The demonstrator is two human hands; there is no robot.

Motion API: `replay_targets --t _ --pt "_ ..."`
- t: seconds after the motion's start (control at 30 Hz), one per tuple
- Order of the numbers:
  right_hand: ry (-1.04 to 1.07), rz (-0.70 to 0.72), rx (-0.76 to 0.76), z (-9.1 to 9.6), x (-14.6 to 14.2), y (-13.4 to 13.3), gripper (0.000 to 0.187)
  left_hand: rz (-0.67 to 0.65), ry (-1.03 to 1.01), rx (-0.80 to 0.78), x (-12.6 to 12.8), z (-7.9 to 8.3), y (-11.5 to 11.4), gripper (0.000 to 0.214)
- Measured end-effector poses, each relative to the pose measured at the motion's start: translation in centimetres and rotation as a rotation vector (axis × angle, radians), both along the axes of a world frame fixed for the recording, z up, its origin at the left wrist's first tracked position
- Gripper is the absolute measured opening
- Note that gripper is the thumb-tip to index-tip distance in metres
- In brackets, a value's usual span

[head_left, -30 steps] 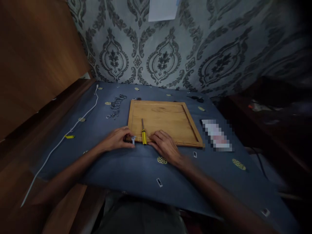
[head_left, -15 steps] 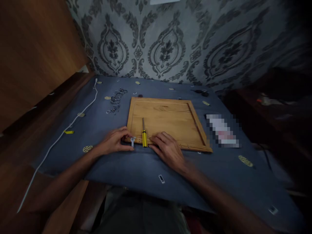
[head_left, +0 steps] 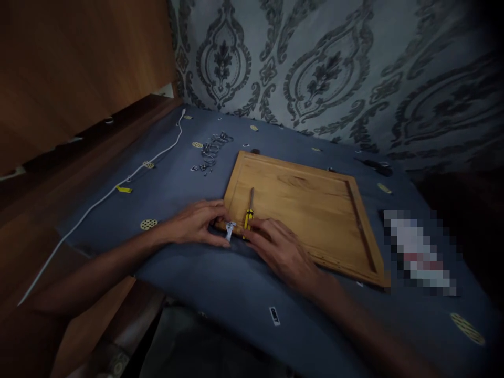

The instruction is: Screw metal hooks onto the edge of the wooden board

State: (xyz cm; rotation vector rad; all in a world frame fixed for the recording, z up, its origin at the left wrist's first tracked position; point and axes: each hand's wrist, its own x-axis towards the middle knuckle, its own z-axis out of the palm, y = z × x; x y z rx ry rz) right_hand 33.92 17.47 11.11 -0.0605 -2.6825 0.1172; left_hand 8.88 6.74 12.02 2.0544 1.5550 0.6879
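A square wooden board (head_left: 307, 205) with a raised rim lies on a blue cloth. A yellow-handled screwdriver (head_left: 249, 212) rests on its near left part, tip pointing away from me. My left hand (head_left: 199, 223) is curled at the board's near left corner, fingers pinching a small silvery metal piece (head_left: 229, 229) against the edge. My right hand (head_left: 281, 249) lies over the board's near edge, fingers bent, fingertips touching the screwdriver's handle.
A heap of small metal hooks (head_left: 210, 151) lies left of the board's far corner. A white cable (head_left: 118, 186) runs along the cloth's left side beside a wooden panel (head_left: 71, 68). A blurred white packet (head_left: 419, 252) lies right of the board. Patterned wallpaper stands behind.
The camera has swung left and tilted, so the board sits skewed to the right. My right hand has slid left to the screwdriver handle. My left hand stays at the corner.
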Motion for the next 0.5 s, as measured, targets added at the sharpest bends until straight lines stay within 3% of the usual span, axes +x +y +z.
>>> replay_targets --t 0.17,0.3,0.5 --pt "0.047 0.082 -0.091 -0.4 0.1 0.3 0.026 -0.012 0.01 0.013 0.0 0.1 -0.1 0.045" --pt "0.167 0.06 -0.082 -0.2 0.4 0.6 0.028 -0.018 0.001 -0.003 0.0 0.4 -0.1 0.046" --pt "0.477 -0.189 -0.039 4.7 -0.8 2.1 0.016 -0.03 -0.03 -0.028 -0.1 0.3 -0.1 0.048"
